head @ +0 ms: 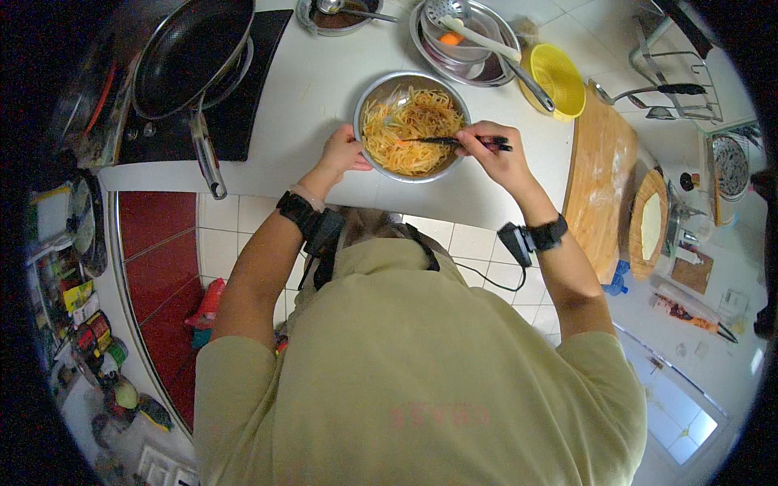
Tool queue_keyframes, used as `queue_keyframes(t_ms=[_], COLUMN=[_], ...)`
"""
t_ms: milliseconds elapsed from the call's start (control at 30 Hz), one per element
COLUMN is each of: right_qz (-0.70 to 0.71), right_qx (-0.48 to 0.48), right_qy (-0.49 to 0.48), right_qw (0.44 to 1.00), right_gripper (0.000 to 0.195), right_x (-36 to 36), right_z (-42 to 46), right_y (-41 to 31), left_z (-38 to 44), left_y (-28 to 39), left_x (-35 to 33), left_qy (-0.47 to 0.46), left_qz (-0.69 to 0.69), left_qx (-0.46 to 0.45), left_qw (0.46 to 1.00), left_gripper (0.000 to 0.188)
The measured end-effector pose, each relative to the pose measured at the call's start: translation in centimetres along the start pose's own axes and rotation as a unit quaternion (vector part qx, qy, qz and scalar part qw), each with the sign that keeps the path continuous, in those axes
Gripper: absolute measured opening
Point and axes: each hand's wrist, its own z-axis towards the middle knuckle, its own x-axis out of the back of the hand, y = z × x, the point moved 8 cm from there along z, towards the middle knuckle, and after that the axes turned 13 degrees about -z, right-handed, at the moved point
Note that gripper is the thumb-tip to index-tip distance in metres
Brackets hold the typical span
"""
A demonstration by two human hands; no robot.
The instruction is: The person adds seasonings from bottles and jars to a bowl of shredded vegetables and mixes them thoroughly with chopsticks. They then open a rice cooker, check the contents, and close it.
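Observation:
A stainless steel bowl (465,112) sits at the counter's front edge, holding shredded vegetables (419,161) in pale yellow and orange strips, with a darker brown patch towards the upper right. My left hand (344,150) grips the bowl's left rim, thumb above and fingers along the outer side. From the right, my right hand (495,152) holds dark chopsticks (434,140) near their thick ends. Their tips rest in the shreds near the bowl's middle.
A frying pan (191,61) stands on the black cooktop (234,136) at left, handle towards me. Behind the bowl are a dish with a ladle (331,6), nested metal bowls (419,45) with a skimmer (453,15), and a yellow basket (568,88). A floured wooden board (592,182) lies right.

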Motion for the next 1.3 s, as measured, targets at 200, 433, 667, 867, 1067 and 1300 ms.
queue_keyframes(t_ms=[200,433,667,867,1067,1300], right_qz=[-0.131,0.004,0.009,-0.091,0.28,0.174], right_qx=[0.086,-0.012,-0.053,-0.08,-0.261,-0.126], right_qy=[-0.026,0.104,0.208,0.19,0.245,0.19], right_qw=[0.987,0.994,0.977,0.974,0.891,0.958], right_gripper=[0.015,0.018,0.019,0.019,0.022,0.024], right_x=[-4.5,3.5,-0.2,3.6,-2.2,-1.3], right_z=[-0.9,1.2,2.9,-0.2,-2.1,1.3], right_y=[1.2,2.3,9.9,2.3,12.2,3.5], left_z=[0.9,0.6,1.0,1.0,0.3,0.4], left_y=[-0.3,-0.3,0.1,-1.2,0.1,0.1], left_x=[0.1,0.1,-0.3,0.7,-0.1,0.3], left_qy=[-0.01,-0.019,-0.007,-0.006,-0.018,-0.035], left_qz=[0.052,0.025,0.036,0.02,0.023,0.015], left_qx=[0.006,0.006,0.009,0.022,-0.001,-0.002], left_qw=[0.999,0.999,0.999,1.0,1.0,0.999], left_gripper=[0.024,0.028,0.028,0.029,0.028,0.031])
